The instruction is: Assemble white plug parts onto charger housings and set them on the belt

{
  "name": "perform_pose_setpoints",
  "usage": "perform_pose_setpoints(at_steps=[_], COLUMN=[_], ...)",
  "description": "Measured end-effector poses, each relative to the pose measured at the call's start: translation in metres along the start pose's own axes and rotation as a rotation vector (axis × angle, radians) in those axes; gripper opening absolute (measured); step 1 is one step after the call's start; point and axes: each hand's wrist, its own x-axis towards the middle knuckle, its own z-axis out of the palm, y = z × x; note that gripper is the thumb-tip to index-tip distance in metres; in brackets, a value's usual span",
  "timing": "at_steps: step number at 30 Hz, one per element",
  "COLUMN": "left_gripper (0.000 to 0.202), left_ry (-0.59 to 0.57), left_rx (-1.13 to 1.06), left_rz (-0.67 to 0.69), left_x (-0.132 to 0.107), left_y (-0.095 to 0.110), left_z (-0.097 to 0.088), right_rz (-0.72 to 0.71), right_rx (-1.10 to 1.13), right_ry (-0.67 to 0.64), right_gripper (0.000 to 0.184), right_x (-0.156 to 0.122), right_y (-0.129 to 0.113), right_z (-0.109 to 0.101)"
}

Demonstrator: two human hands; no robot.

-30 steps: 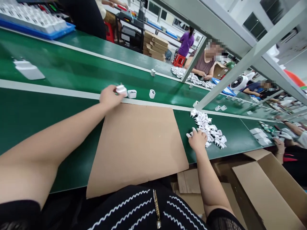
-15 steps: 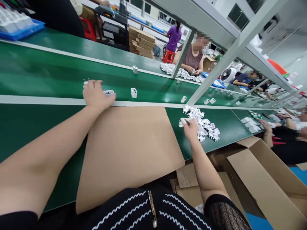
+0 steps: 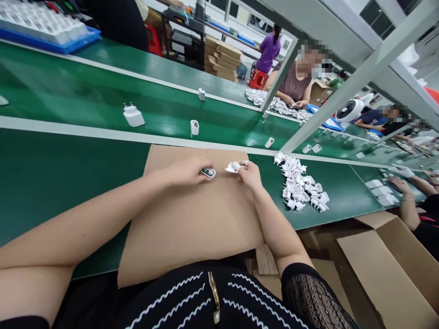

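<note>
Over the cardboard sheet (image 3: 192, 214), my left hand (image 3: 190, 171) grips a white charger housing (image 3: 208, 172), its open end facing right and dark parts showing inside. A short gap away, my right hand (image 3: 250, 174) pinches a white plug cover (image 3: 233, 167) between thumb and fingers. Right of that hand lies a pile of white plug covers (image 3: 295, 183) with pins. On the green belt beyond, a white plug charger (image 3: 133, 115) lies with its pins upward, and an open white housing (image 3: 195, 127) stands farther right.
A slanted metal post (image 3: 329, 87) rises beyond the pile. At right are an open cardboard box (image 3: 373, 260) and a co-worker's hands (image 3: 401, 180). A blue tray (image 3: 65, 45) of white chargers sits far left. Across the belt, another person (image 3: 297, 84) handles white parts.
My left hand has come off the belt with the housing and moved right over the cardboard. My right hand has brought its plug cover left from beside the pile. A plug charger now shows on the belt.
</note>
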Motion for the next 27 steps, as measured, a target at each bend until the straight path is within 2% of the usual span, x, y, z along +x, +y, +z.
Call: perform_pose_setpoints(at_steps=[1, 3, 5, 7, 9, 12, 14, 17, 19, 22, 25, 27], left_gripper=[0.032, 0.042, 0.059, 0.065, 0.051, 0.033, 0.042, 0.062, 0.058, 0.040, 0.042, 0.043], left_ry=[-0.001, 0.073, 0.218, 0.359, 0.434, 0.425, 0.388, 0.427, 0.461, 0.375, 0.342, 0.347], left_rx=[-0.011, -0.022, -0.011, -0.012, -0.031, -0.092, -0.169, -0.263, -0.307, -0.400, -0.449, -0.453], left_rz=[-0.009, -0.068, -0.150, -0.208, -0.189, -0.053, 0.022, -0.002, -0.074, -0.085, -0.036, -0.035], left_x=[-0.004, -0.009, -0.011, -0.009, -0.006, -0.003, -0.004, -0.005, -0.004, -0.002, -0.001, -0.001], left_y=[0.004, 0.008, 0.009, 0.007, 0.005, 0.000, -0.003, -0.007, -0.010, -0.010, -0.006, -0.005], left_z=[0.009, 0.027, 0.041, 0.052, 0.059, 0.064, 0.065, 0.066, 0.067, 0.067, 0.065, 0.063], right_rz=[-0.080, -0.245, -0.342, -0.352, -0.347, -0.361, -0.349, -0.344, -0.323, -0.163, 0.010, 0.057], right_rx=[-0.145, -0.416, -0.557, -0.572, -0.551, -0.546, -0.516, -0.346, -0.132, 0.245, 0.558, 0.657], right_ry=[0.052, 0.121, 0.129, 0.097, 0.071, 0.024, -0.023, -0.054, -0.052, -0.109, -0.254, -0.310], right_gripper=[0.019, 0.011, 0.022, 0.033, 0.036, 0.039, 0.043, 0.047, 0.049, 0.047, 0.041, 0.037], right_x=[-0.001, -0.003, -0.005, -0.008, -0.009, -0.011, -0.011, -0.009, -0.007, -0.006, -0.007, -0.008], right_y=[0.003, 0.007, 0.009, 0.008, 0.006, 0.005, 0.007, 0.013, 0.016, 0.014, 0.005, 0.000], right_z=[0.002, 0.004, 0.003, 0.002, 0.003, 0.008, 0.011, 0.014, 0.014, 0.014, 0.011, 0.009])
